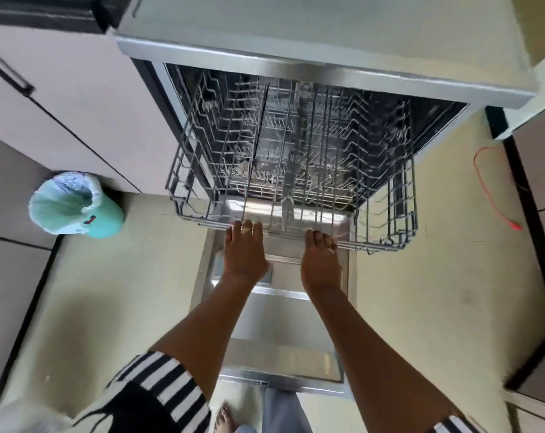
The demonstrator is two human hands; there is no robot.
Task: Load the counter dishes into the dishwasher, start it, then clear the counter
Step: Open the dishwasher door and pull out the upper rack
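Observation:
The dishwasher stands open below the counter, its steel door folded down flat in front of me. A grey wire rack is slid partway out over the door and holds no dishes that I can see. My left hand grips the rack's front rail left of centre, fingers curled over the wire. My right hand grips the same rail further right. Through the wires a second rack shows deeper inside. No counter dishes are in view.
A mint-green bin lined with a bag stands on the floor to the left, against pale cabinet fronts. An orange cord lies on the floor at right, beside dark-edged cabinets. My feet show under the door's near edge.

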